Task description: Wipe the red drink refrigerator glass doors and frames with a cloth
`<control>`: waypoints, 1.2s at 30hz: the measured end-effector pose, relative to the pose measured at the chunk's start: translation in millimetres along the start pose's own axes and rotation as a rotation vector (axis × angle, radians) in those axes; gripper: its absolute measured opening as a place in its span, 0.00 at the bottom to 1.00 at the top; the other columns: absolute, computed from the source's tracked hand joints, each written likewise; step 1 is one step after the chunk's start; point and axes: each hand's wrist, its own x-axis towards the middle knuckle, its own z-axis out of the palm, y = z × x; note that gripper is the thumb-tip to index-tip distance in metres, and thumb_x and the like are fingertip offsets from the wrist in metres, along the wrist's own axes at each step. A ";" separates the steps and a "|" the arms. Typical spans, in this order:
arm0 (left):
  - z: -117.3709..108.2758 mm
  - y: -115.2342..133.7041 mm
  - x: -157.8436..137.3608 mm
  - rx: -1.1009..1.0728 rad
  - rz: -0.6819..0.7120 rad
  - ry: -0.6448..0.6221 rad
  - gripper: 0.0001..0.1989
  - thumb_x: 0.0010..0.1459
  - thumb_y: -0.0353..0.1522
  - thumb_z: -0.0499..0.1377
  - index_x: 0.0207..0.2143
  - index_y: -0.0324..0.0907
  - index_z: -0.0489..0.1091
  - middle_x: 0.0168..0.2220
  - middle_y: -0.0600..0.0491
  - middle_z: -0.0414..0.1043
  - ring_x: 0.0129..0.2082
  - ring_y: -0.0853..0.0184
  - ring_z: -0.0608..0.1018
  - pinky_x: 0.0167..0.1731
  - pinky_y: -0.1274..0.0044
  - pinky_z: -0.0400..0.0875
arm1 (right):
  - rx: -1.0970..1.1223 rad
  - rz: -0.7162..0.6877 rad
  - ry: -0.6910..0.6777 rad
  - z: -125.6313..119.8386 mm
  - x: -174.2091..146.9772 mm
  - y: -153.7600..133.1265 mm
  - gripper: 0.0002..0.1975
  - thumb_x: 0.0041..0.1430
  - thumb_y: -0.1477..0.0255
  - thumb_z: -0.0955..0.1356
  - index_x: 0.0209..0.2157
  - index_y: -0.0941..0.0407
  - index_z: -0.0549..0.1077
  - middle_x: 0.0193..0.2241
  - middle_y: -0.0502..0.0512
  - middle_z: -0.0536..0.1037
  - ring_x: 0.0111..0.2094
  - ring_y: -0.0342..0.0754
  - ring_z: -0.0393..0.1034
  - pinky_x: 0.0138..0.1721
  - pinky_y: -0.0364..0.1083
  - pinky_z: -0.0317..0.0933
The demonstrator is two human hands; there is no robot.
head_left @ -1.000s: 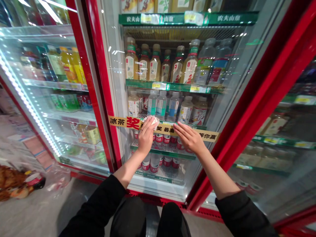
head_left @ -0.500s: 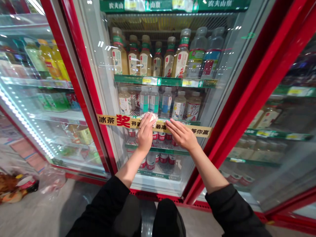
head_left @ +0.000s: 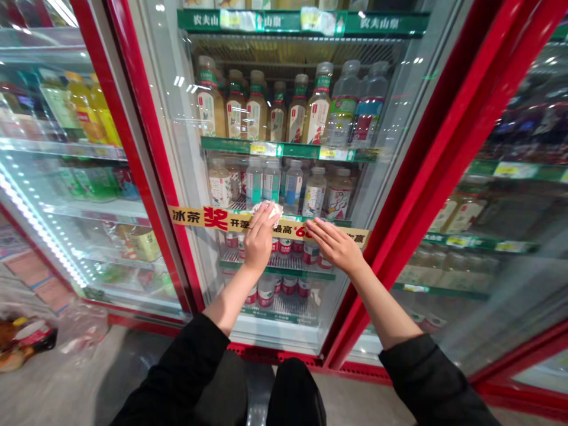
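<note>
A yellow paper strip [head_left: 190, 216] with black and red Chinese lettering runs across the glass door [head_left: 171, 127] of a drinks fridge. My left hand [head_left: 260, 244] presses a crumpled white tissue [head_left: 275, 210] against the strip near its middle. The palm hides part of the lettering. Further right, my right hand [head_left: 338, 245] lies on the strip with outstretched fingers close together and nothing seen in it. Its fingers cover some of the characters toward the right end.
Behind the glass, bottles [head_left: 257, 112] and small red-and-white containers [head_left: 266, 293] stand on shelves. Red door frames [head_left: 399, 195] flank the door. More fridges are on both sides. Clear plastic wrapping [head_left: 84, 325] and packaged drinks [head_left: 33, 337] lie on the floor at left.
My right hand has slid right along the strip, uncovering red figures near its middle. My left hand stays pressed with the tissue at about the same spot. The view has shifted slightly.
</note>
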 end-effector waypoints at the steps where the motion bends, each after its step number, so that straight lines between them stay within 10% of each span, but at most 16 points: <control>1: 2.9 0.2 3.1 -0.013 0.026 -0.024 0.22 0.73 0.19 0.53 0.62 0.45 0.75 0.67 0.49 0.78 0.74 0.64 0.70 0.73 0.64 0.72 | 0.002 0.001 0.005 1.7 -1.1 0.3 0.39 0.75 0.83 0.63 0.80 0.55 0.46 0.72 0.58 0.68 0.75 0.54 0.59 0.72 0.56 0.68; 11: -1.9 3.6 4.1 0.038 -0.056 0.033 0.19 0.76 0.22 0.53 0.60 0.44 0.76 0.66 0.47 0.78 0.73 0.63 0.72 0.72 0.62 0.73 | 0.015 0.035 -0.063 -7.4 -1.4 -0.8 0.38 0.75 0.83 0.62 0.80 0.53 0.49 0.73 0.56 0.67 0.76 0.52 0.57 0.74 0.55 0.65; 20: 30.7 29.0 26.6 -0.102 0.159 -0.125 0.24 0.75 0.21 0.51 0.67 0.46 0.71 0.67 0.48 0.77 0.74 0.63 0.71 0.71 0.61 0.75 | -0.140 0.197 -0.139 -45.2 -20.3 9.7 0.29 0.76 0.78 0.63 0.75 0.51 0.64 0.72 0.54 0.71 0.75 0.52 0.62 0.75 0.56 0.63; 30: 56.1 67.4 0.2 -0.160 0.035 -0.040 0.20 0.75 0.21 0.52 0.61 0.44 0.75 0.65 0.48 0.79 0.73 0.62 0.72 0.71 0.60 0.75 | -0.323 0.535 0.088 -30.8 -62.2 16.1 0.36 0.74 0.81 0.59 0.79 0.46 0.55 0.73 0.55 0.70 0.76 0.55 0.61 0.77 0.63 0.58; 36: 85.9 81.4 41.2 -0.257 0.144 -0.101 0.26 0.74 0.20 0.52 0.68 0.49 0.68 0.70 0.51 0.74 0.74 0.65 0.70 0.72 0.63 0.73 | -0.367 0.653 0.208 -19.1 -62.2 16.8 0.42 0.72 0.82 0.56 0.81 0.43 0.41 0.78 0.57 0.62 0.77 0.57 0.57 0.75 0.67 0.59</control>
